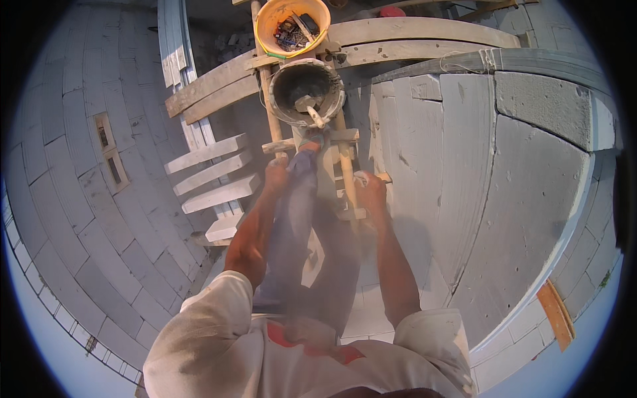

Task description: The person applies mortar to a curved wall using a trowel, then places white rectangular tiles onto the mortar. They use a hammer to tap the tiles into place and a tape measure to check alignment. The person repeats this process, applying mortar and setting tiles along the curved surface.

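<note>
A wooden ladder (273, 123) of round poles and crosspieces runs away between my arms. My left hand (277, 170) is closed round its left pole, just below a crosspiece. On the other side my right hand (371, 190) is closed at the right pole and a crosspiece end; its exact grip is partly hidden, and something pale shows at its fingers. One sandalled foot (310, 142) is up between the poles. Beyond it stands a dark mortar-crusted bucket (279, 109) with a trowel (308, 105) in it. Farther off is a yellow-orange bucket (264, 26) containing nails and small tools.
Curved-looking timber planks (405, 30) cross behind the buckets. Pale block slabs (221, 193) are stacked at the left beside metal channels (174, 40). A grey block wall (464, 166) rises close on my right, another block wall (73, 166) stands left.
</note>
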The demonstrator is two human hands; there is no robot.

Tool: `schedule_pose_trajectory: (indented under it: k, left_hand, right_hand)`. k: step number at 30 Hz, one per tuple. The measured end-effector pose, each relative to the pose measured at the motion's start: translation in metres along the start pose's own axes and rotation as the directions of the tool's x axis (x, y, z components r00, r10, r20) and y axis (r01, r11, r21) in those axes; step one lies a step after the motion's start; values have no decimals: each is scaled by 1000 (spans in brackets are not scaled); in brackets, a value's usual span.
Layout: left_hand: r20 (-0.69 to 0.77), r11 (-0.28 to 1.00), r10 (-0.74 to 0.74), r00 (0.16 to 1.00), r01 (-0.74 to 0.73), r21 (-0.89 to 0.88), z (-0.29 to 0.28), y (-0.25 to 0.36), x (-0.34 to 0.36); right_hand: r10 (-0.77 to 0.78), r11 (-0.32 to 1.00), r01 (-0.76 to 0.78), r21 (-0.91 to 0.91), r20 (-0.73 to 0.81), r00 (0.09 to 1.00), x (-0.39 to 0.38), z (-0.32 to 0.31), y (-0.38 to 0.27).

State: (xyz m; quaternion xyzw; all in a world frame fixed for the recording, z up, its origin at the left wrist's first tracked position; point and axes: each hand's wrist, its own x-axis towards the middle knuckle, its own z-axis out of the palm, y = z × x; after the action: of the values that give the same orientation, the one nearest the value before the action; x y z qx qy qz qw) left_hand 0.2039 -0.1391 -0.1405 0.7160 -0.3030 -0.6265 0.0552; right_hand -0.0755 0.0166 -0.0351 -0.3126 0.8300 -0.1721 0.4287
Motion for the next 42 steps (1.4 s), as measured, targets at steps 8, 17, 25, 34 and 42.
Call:
schedule_pose_trajectory:
  k: [8, 17, 25, 34, 42]
  left_hand:
    - [60, 807, -146, 987, 154, -570, 41, 53, 127]
    - [-13, 866, -32, 999, 21, -499, 79, 82, 174]
    - [-306, 905, 169, 937, -271, -329, 76, 123, 59]
    - [-124, 909, 417, 901, -415, 45, 29, 157, -207]
    - [355, 811, 531, 769, -583, 50, 28, 183, -373]
  right_hand:
    - [-284, 726, 347, -593, 201, 937, 250, 109, -101]
    - [-69, 748, 278, -603, 346, 936, 339, 178, -102]
    - [126, 866, 93, -491, 394, 910, 208, 17, -146]
    - [218, 970, -158, -186, 370, 903, -87, -107, -120]
    - [211, 977, -211, -9, 27, 977, -265, -157, -98]
